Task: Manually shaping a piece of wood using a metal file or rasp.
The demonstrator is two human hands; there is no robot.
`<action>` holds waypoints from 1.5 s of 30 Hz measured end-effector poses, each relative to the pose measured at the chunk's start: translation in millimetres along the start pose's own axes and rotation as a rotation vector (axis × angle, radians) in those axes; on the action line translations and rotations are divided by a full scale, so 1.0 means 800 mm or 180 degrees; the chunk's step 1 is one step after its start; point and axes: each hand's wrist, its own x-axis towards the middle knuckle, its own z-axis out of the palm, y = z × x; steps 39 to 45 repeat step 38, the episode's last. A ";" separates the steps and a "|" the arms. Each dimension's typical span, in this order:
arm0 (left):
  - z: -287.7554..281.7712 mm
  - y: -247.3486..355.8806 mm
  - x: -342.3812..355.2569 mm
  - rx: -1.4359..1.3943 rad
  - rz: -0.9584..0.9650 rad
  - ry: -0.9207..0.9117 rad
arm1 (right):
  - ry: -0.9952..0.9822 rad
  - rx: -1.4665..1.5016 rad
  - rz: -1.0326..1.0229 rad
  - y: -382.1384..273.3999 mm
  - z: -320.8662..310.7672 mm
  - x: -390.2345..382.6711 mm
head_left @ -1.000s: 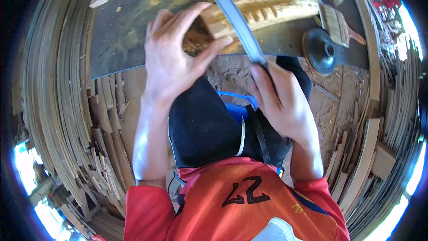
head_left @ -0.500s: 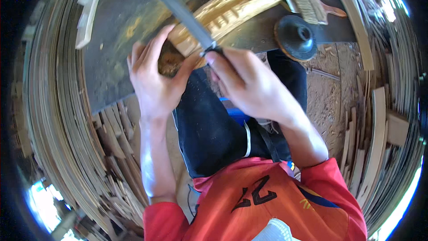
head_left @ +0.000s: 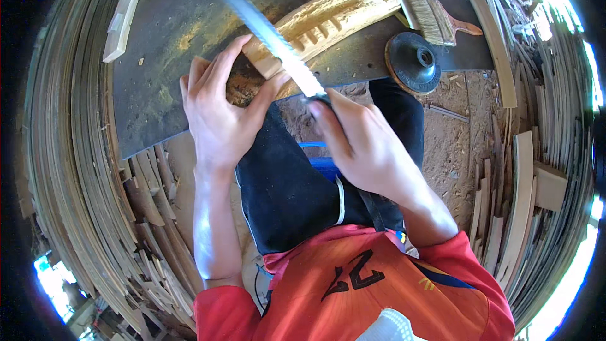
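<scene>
On the dark worktable lies a curved, yellowish piece of wood (head_left: 360, 9) with several notches cut along its near side. My left hand (head_left: 221, 104) grips its left end, fingers on the far side and thumb on the near side. In my right hand (head_left: 366, 136) is the dark handle of a long flat file (head_left: 262, 28). The bright blade slants up and to the left across the wood, just right of my left fingers, and its tip is blurred. Whether the blade touches the wood I cannot tell.
Right of the wood are a paint brush (head_left: 435, 20) and a round black backing pad (head_left: 413, 63) at the edge of the worktable (head_left: 154, 82). Wooden blocks (head_left: 123, 22) lie at the far left. Stacked wood strips (head_left: 76, 151) line both sides; sawdust covers the ground.
My right hand has drawn the file back toward me and slightly right. My left hand keeps its hold on the wood. The whole view has shifted a little.
</scene>
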 end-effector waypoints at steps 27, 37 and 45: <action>0.001 0.013 -0.003 0.0131 -0.0013 0.0068 | 0.0050 -0.0644 -0.0036 0.013 -0.017 -0.012; -0.003 0.020 -0.003 0.0111 -0.0158 -0.0063 | 0.0089 -0.1050 -0.0040 0.009 -0.015 -0.010; -0.002 0.020 -0.006 0.0091 -0.0174 -0.0065 | 0.0125 -0.1140 -0.0035 0.008 -0.013 -0.011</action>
